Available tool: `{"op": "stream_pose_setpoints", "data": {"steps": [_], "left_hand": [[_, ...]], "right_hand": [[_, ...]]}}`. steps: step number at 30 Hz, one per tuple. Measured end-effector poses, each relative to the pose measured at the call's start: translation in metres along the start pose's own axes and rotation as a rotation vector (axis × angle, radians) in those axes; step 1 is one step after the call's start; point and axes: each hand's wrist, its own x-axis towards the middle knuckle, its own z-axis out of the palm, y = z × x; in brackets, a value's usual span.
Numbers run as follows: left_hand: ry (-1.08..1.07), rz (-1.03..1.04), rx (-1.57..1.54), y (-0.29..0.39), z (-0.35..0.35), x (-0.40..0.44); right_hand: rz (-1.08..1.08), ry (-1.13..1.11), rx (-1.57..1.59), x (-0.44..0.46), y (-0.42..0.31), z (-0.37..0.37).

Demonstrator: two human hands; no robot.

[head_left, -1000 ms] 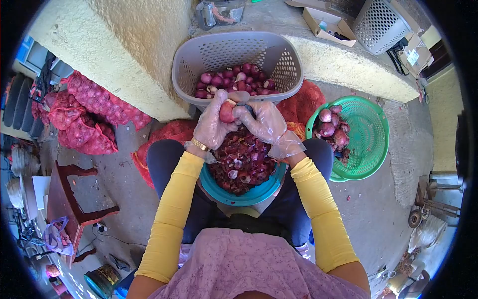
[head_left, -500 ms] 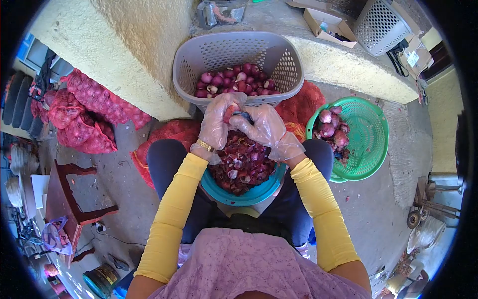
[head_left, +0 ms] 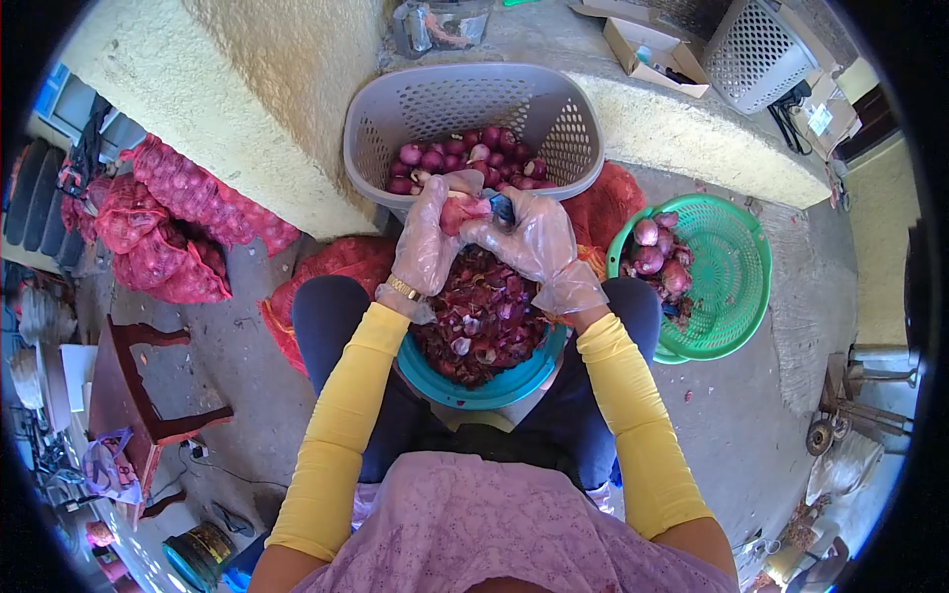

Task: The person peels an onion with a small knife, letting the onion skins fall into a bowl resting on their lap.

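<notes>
Both hands wear clear plastic gloves and meet above a blue basin [head_left: 477, 397] heaped with onion skins [head_left: 474, 326]. A red onion [head_left: 463, 211] is held in my left hand [head_left: 427, 237], whose fingers curl round it. My right hand [head_left: 529, 237] is closed at the onion's right side on a small dark tool [head_left: 503, 209], perhaps a knife; most of it is hidden by the fingers. Just beyond the hands, a grey perforated basket [head_left: 474, 86] holds many purple onions [head_left: 452, 155]. To the right, a green basket [head_left: 743, 282] contains several unpeeled onions [head_left: 648, 259].
Red mesh sacks of onions [head_left: 168, 227] lie at the left, and more red mesh [head_left: 605, 203] lies behind the basin. A wooden table [head_left: 124, 415] stands at the lower left. A low wall [head_left: 692, 133] runs behind, with an open box [head_left: 652, 54] on its ledge.
The onion has turned in my left hand and shows a paler pink, loosened surface. The dark tool in my right hand is more exposed and slightly farther right.
</notes>
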Motion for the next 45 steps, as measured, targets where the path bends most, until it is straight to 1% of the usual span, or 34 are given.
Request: {"op": "stream_pose_setpoints", "data": {"steps": [4,7,9,10,12,13,15,19,21,22,24,28,30,31,33,34,35,36,37,39,42,43,44,45], "left_hand": [[0.000,-0.018,0.072,-0.001,-0.002,0.000],[-0.011,0.037,0.102,-0.001,0.000,-0.002],[-0.150,-0.001,0.011,0.002,0.000,0.000],[-0.152,0.000,0.013,0.004,0.003,-0.002],[-0.156,-0.026,0.003,0.010,0.011,-0.006],[-0.160,-0.025,0.005,0.010,0.010,-0.005],[-0.075,-0.131,-0.014,0.011,0.006,-0.006],[-0.031,-0.132,0.043,0.006,0.001,-0.005],[0.049,-0.103,-0.011,0.000,-0.010,0.000],[0.049,-0.102,-0.011,0.000,-0.008,0.000],[0.054,0.007,0.044,-0.002,0.000,-0.002],[0.076,0.022,0.043,-0.008,-0.007,0.002],[0.034,0.040,0.032,-0.009,-0.009,0.001],[0.034,0.039,0.031,-0.010,-0.011,0.000],[-0.019,0.141,0.381,-0.013,-0.019,0.000],[-0.017,0.141,0.381,-0.016,-0.029,0.002],[-0.091,0.189,0.436,-0.020,-0.040,0.006],[-0.166,0.237,0.489,-0.015,-0.034,0.005],[-0.165,0.237,0.487,-0.012,-0.028,0.003],[0.038,-0.148,-0.090,-0.001,-0.012,-0.002],[0.055,-0.115,-0.055,0.002,-0.006,-0.005],[0.057,-0.114,-0.056,-0.004,-0.013,-0.004],[0.027,0.070,0.242,-0.014,-0.027,-0.001],[-0.005,0.255,0.541,-0.012,-0.022,-0.002]], "right_hand": [[-0.073,0.032,0.023,-0.002,-0.001,0.003],[-0.084,0.032,0.034,-0.002,-0.001,0.004],[-0.054,0.034,0.080,-0.002,0.001,0.005],[-0.054,0.036,0.081,-0.001,0.001,0.005],[-0.101,0.040,0.222,0.000,0.001,0.005],[-0.103,0.044,0.221,0.000,0.000,0.004],[-0.119,-0.004,0.357,0.000,-0.002,0.003],[-0.126,-0.005,0.310,-0.002,-0.004,0.004],[-0.137,-0.024,0.240,-0.004,-0.004,0.008],[-0.139,-0.023,0.240,-0.005,-0.003,0.010],[-0.160,-0.059,0.188,-0.006,-0.001,0.012],[-0.206,-0.073,0.185,-0.006,-0.002,0.012],[-0.288,-0.043,0.183,-0.005,0.001,0.014],[-0.287,-0.044,0.182,-0.006,0.002,0.014],[-0.320,-0.091,0.053,-0.007,0.005,0.013],[-0.321,-0.093,0.055,-0.007,0.003,0.013],[-0.320,-0.067,0.077,-0.006,0.002,0.012],[-0.320,-0.041,0.099,-0.006,0.001,0.012],[-0.319,-0.042,0.098,-0.006,0.002,0.011],[-0.339,-0.062,0.103,-0.006,0.002,0.011],[-0.311,-0.128,0.070,-0.009,-0.004,0.005],[-0.312,-0.129,0.071,-0.010,-0.004,0.007],[-0.352,-0.135,0.058,-0.011,-0.002,0.009],[-0.392,-0.139,0.044,-0.011,-0.005,0.009]]}}
